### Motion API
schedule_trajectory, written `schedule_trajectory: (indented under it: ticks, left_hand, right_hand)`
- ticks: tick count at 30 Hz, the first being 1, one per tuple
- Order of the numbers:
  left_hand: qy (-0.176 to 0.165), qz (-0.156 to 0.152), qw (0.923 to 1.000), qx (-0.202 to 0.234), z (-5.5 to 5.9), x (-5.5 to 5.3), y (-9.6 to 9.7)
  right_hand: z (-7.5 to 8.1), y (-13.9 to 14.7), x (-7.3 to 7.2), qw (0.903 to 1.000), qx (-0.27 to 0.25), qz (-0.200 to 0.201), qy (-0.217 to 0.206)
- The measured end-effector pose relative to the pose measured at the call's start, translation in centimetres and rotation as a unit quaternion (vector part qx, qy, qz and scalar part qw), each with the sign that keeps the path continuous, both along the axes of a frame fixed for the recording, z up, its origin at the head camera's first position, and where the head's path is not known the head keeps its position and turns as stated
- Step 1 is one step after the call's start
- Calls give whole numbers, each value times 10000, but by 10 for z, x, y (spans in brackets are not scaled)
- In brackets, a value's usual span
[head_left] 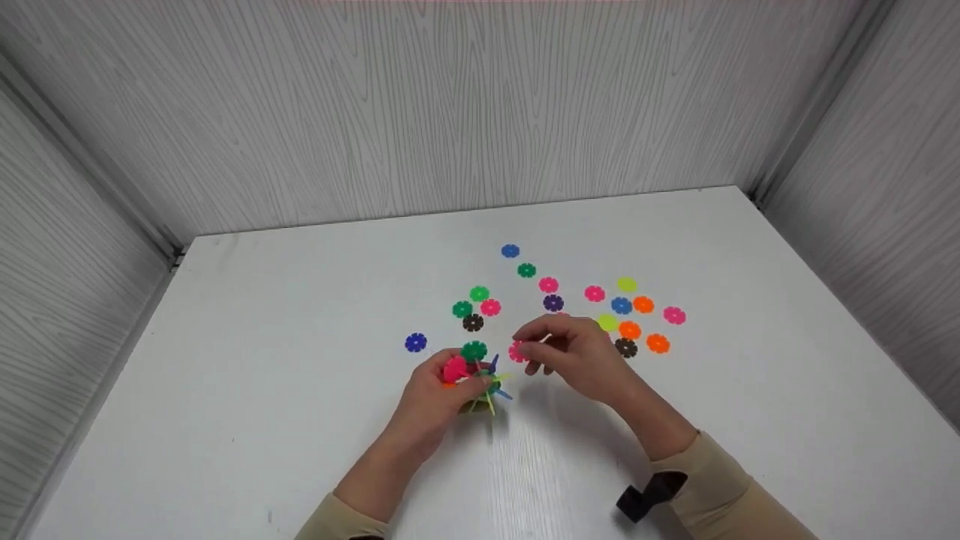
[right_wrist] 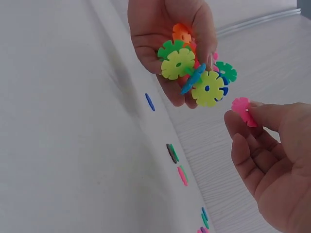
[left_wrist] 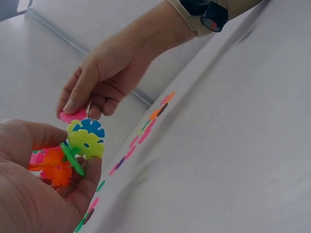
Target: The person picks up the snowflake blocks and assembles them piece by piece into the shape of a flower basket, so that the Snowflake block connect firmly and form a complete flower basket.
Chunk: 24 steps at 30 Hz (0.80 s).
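Note:
My left hand (head_left: 439, 394) holds a cluster of interlocked notched plastic discs (right_wrist: 179, 64) in yellow, green, blue, orange and pink, thumb on one side and fingers on the other. Between the thumb and fingertips of my right hand (head_left: 577, 358) is a single pink notched disc (right_wrist: 244, 110). In the right wrist view this disc is a short way from the cluster's yellow and blue discs. The left wrist view shows the pink disc right above the cluster's upper edge. Part of the cluster is hidden behind the left thumb and palm.
Loose notched discs lie flat on the white table (head_left: 262, 337) beyond the hands, among them a dark blue disc (head_left: 415, 343) at left, a light blue disc (head_left: 510, 250) farthest back and an orange disc (head_left: 658, 343) at right. Wood-grain panels (head_left: 450, 112) enclose the back and sides.

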<state>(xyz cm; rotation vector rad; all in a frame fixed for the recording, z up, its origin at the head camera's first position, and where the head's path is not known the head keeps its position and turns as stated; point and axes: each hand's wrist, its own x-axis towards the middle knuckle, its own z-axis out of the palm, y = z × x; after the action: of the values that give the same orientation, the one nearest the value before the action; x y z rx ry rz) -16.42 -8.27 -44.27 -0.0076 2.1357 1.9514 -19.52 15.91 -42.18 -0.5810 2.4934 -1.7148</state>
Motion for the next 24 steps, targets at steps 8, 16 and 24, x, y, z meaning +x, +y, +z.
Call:
schedule_trajectory:
  ticks: [8, 16, 24]
  left_hand:
    - [225, -123, 9997, -45, -11, 0, 3]
    - [325, -155, 9993, -79, -13, 1, 3]
    - [393, -104, 9990, -169, -17, 1, 4]
  right_hand:
    - [-6, -2, 3, 9985, -199, -115, 487]
    - [-10, -10, 7, 9960, -74, -127, 877]
    - [-18, -14, 7, 9942, 272, -213, 1021]
